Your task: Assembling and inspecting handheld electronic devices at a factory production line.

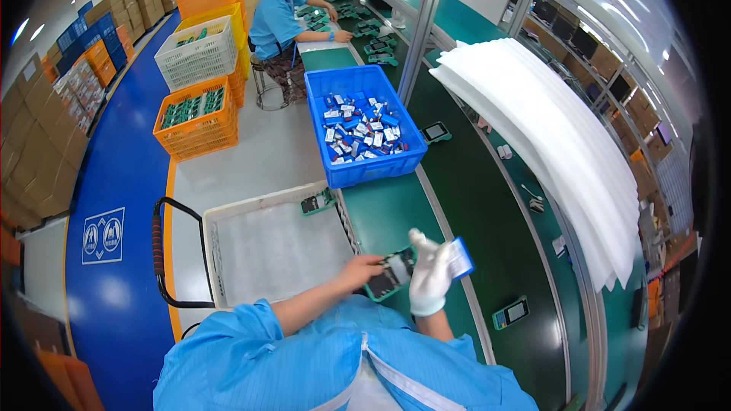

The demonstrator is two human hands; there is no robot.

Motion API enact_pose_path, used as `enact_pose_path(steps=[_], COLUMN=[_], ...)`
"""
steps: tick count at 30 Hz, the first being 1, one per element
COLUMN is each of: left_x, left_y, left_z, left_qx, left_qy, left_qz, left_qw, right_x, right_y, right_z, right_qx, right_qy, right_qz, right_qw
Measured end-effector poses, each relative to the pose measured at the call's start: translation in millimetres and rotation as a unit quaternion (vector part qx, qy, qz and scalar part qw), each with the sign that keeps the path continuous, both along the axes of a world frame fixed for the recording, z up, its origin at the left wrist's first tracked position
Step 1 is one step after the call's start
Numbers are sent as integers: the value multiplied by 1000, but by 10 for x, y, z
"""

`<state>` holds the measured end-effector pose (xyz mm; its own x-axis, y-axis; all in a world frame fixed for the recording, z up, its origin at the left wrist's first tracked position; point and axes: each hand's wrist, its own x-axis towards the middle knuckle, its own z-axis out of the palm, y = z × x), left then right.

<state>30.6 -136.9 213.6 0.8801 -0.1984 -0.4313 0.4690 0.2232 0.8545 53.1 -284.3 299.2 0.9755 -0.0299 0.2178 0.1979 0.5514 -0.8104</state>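
Note:
My bare left hand (361,272) grips a green-edged handheld terminal (391,277), its dark inner side facing up, above the green bench edge. My right hand (431,280), in a white glove, holds a flat blue battery pack (461,259) with a white label, just right of the terminal. Ahead stands a blue bin (375,173) with many small blue, white-labelled battery packs (362,131) in it. At my left is a white crate (266,251) with another green-edged terminal (317,202) at its far right corner.
A dark conveyor belt (487,259) beyond the bench carries spaced terminals (510,313). White foam sheets (548,144) hang over its far side. A black cart handle (158,251) juts out left of the crate. A co-worker (274,23) sits farther up, near stacked orange crates (196,137).

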Motion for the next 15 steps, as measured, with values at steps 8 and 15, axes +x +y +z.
enact_pose_path(steps=[8,15], left_x=[-661,-1164], left_y=[1310,2304], left_z=[-614,-1085], left_qx=[22,172], left_qy=[71,180], left_qz=[180,332], left_qw=[981,910], right_x=[1018,2552], right_y=[-218,640], right_z=[-405,-231], right_qx=[-479,-476], right_qy=[46,131], right_qz=[323,227], right_qw=[815,840])
